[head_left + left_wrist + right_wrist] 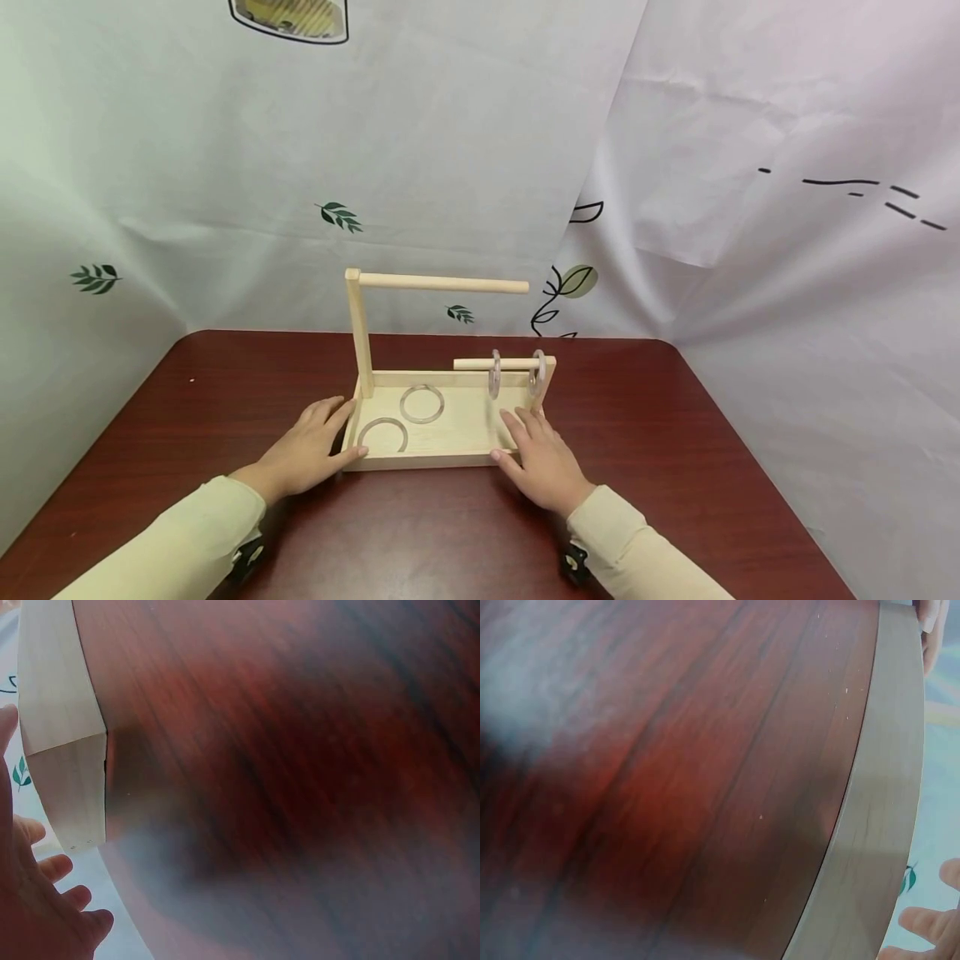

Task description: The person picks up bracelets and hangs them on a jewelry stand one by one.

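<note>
A pale wooden tray rack [457, 460] stands on the table, with a tall arm [442, 282] at its left and a short arm [474, 364] at its right. Two clear rings, the left ring [494, 382] and the right ring [542, 372], hang on the short arm. Inside the tray lie a back ring [423, 422] and a front ring [383, 419]. My left hand [306, 450] rests at the tray's left front corner, thumb on the front rim, fingers spread along the side. My right hand [546, 462] has its thumb at the front rim and its fingers reaching over the tray's right end.
The dark red-brown table [420, 533] reaches to a white patterned cloth [450, 150] behind and at both sides. The tall arm's free end points right, the short arm's points left. A dark wrist device [574, 560] sits under the right sleeve.
</note>
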`<action>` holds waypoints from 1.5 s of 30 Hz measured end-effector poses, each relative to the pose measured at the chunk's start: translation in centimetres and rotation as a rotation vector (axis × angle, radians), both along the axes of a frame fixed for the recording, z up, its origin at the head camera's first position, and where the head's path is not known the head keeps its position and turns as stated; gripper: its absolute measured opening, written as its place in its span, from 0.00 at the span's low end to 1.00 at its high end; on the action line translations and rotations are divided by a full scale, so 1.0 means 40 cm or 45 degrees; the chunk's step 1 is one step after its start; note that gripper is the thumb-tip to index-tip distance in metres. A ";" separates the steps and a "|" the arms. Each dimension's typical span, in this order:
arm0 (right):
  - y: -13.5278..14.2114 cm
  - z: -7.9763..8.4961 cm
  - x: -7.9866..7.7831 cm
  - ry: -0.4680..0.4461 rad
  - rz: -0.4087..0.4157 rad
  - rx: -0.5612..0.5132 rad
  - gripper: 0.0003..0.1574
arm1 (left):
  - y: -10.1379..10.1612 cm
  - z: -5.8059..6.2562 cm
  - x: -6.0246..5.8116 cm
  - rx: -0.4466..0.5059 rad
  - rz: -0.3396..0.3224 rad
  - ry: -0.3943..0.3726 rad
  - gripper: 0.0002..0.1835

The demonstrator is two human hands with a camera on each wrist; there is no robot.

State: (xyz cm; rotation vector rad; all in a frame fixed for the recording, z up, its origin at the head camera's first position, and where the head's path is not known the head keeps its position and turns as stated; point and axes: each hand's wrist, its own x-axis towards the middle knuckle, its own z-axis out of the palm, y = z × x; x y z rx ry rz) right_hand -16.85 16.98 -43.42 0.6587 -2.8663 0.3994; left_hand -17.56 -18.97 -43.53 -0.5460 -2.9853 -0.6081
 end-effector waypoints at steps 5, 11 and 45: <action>-0.011 0.000 -0.004 0.021 0.026 -0.008 0.38 | -0.002 -0.004 0.002 0.003 0.004 -0.029 0.43; -0.029 0.002 -0.006 0.008 0.060 -0.011 0.38 | -0.005 -0.011 0.005 0.008 0.005 -0.051 0.43; -0.181 0.048 -0.050 -0.042 0.173 -0.012 0.38 | -0.010 -0.019 0.002 0.022 0.000 -0.180 0.45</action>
